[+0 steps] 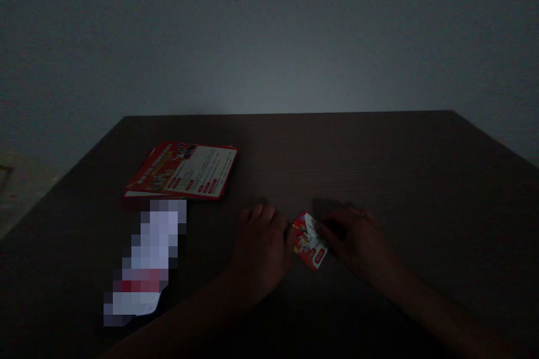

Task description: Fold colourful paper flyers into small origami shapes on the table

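Note:
A small folded paper leaflet [310, 244], red and white with printed figures, is between my two hands above the dark table. My left hand [265, 241] is closed at the paper's left edge, its thumb along that side and its fingers curled. On the other side, my right hand [353, 233] pinches the upper right edge of the paper between thumb and forefinger. A white flap shows near the right fingertips. The exact grip of the left fingers is partly hidden by the back of the hand.
A stack of red and white printed leaflets [197, 171] lies at the left of the dark wooden table [337, 151]. Nearer me on that side is a lit, pixelated phone-like object [149, 261]. A pale wall [315, 39] rises behind the table's far edge.

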Available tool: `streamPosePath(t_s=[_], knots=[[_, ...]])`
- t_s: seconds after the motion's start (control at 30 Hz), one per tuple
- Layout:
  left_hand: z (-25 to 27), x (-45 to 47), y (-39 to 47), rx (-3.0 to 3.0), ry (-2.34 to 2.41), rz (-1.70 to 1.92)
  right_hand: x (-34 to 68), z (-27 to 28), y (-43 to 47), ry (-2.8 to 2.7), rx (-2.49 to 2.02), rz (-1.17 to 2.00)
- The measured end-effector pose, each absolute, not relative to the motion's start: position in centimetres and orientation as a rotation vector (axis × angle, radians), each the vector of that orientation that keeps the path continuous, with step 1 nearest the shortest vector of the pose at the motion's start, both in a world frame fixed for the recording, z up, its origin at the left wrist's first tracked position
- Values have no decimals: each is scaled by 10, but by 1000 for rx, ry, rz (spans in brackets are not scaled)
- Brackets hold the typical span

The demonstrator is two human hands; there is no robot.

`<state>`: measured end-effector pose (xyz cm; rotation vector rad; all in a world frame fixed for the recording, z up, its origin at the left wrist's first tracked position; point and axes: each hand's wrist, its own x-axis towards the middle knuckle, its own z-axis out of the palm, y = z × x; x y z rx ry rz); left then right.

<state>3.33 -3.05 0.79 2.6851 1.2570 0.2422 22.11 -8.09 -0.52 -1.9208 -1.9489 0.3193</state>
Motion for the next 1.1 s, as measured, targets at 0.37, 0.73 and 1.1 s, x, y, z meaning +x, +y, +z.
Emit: streamPosePath(t_s=[0.37,0.73,1.1], knots=[[7,33,-31,2676,1257,262,222,-5,-81,-2046,-1820,315],[6,34,-31,2689,1253,287,220,-3,-81,-2061,-1835,243],[6,32,-31,2674,1090,314,217,-3,-83,-2074,-1886,190]])
